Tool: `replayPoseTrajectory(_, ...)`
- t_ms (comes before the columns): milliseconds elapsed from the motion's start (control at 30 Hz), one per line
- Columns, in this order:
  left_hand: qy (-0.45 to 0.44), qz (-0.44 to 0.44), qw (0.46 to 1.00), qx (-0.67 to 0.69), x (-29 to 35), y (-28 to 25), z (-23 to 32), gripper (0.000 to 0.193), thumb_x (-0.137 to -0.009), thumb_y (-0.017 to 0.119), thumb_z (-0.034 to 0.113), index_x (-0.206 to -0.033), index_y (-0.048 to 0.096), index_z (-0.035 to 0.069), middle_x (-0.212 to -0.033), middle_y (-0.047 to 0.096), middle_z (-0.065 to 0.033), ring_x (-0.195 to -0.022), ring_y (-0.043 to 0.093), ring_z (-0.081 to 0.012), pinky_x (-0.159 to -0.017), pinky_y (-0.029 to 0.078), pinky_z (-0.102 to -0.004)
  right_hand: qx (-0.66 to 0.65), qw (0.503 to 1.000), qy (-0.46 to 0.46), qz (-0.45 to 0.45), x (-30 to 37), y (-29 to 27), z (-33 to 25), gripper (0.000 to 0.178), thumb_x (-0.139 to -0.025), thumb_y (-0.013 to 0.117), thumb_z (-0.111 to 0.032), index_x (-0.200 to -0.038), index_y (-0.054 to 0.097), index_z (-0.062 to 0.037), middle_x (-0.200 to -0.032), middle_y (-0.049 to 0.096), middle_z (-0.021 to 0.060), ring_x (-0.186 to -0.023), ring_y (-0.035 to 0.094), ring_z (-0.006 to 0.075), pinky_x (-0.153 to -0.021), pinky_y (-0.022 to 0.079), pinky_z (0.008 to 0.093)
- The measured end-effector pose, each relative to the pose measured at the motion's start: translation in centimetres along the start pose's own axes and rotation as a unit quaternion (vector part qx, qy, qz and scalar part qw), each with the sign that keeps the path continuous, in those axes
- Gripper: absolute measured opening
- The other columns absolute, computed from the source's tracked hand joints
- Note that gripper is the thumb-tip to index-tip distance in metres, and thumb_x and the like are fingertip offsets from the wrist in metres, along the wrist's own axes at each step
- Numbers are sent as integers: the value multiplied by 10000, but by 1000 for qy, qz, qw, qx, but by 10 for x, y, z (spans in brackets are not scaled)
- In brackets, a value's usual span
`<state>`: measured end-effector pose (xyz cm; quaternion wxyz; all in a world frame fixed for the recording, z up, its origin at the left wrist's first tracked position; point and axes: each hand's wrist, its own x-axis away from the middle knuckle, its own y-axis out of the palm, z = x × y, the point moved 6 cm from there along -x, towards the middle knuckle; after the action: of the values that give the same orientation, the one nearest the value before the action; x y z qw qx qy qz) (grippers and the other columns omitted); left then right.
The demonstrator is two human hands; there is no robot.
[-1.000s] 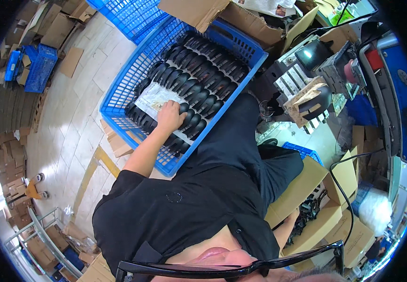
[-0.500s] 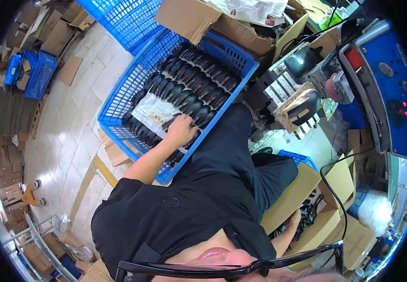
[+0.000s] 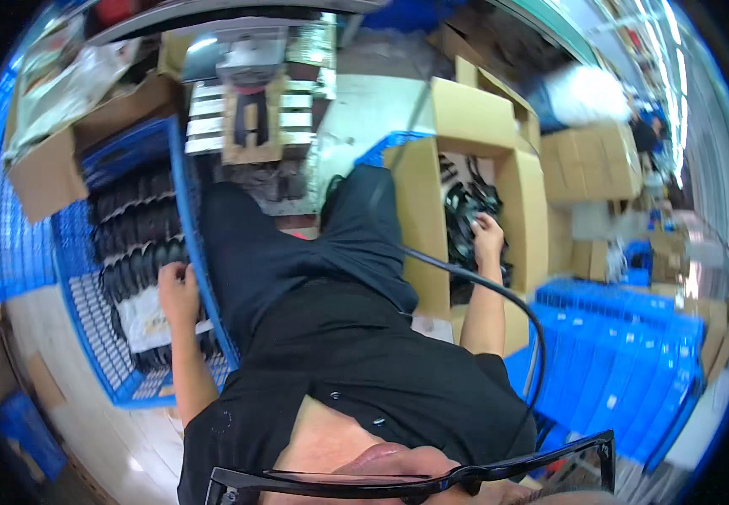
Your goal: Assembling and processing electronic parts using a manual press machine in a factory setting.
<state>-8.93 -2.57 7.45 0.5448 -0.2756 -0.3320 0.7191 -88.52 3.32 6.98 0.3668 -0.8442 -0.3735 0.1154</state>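
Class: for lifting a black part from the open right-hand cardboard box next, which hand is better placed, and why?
Right, most likely. The right hand is at the black parts in that cardboard box, while the left hand is at the blue crate on the opposite side.

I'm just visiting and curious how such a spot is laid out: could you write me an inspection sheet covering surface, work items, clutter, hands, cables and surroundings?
Surface: pale floor left of the blue crate; no tabletop seen under the hands.
Work items: black curved parts in rows in the crate; tangled black parts in an open carton.
Clutter: crumpled white sheet among the rows.
Hands: left hand at the rows, right hand over the tangled parts; grip unclear on both.
Cables: one black cable crossing in front of the right forearm.
Surroundings: blue crates on the right, white bundle beyond the carton.
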Motion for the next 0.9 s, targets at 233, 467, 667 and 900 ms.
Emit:
replayPoseTrajectory(233,29,-16,999,-4,-26,12,26,140,-968,728,116,-1003,701,-17,-960,691,-152,-866,703,-286,-829,555,-392,184,973,136,-27,31,-35,45,312,-811,803,-61,-1122,823,-61,-1060,819,142,-1026,778,268,-936,583,374)
replayPoseTrajectory(467,46,71,994,69,-44,-25,76,203,-945,763,132,-1102,736,7,-985,727,-144,-872,714,-253,-819,572,-380,325,938,62,-106,41,-23,8,311,-845,602,-221,-1013,800,-50,-1074,763,256,-1062,722,457,-963,558,504)
replayPoseTrajectory(667,166,43,974,152,-62,-44,198,395,-918,807,112,-1292,698,40,-1098,751,-145,-977,746,-258,-859,602,-371,213,975,-37,52,40,-25,-84,386,-975,621,-348,-1005,732,20,-948,729,272,-902,717,439,-869,551,511)
replayPoseTrajectory(900,361,202,908,61,-93,-63,311,463,-887,841,324,-1176,665,9,-997,711,-171,-926,714,-370,-786,581,-466,-84,972,-151,-158,102,104,-231,179,-1046,695,-156,-1084,712,17,-858,695,22,-837,612,88,-749,512,294)
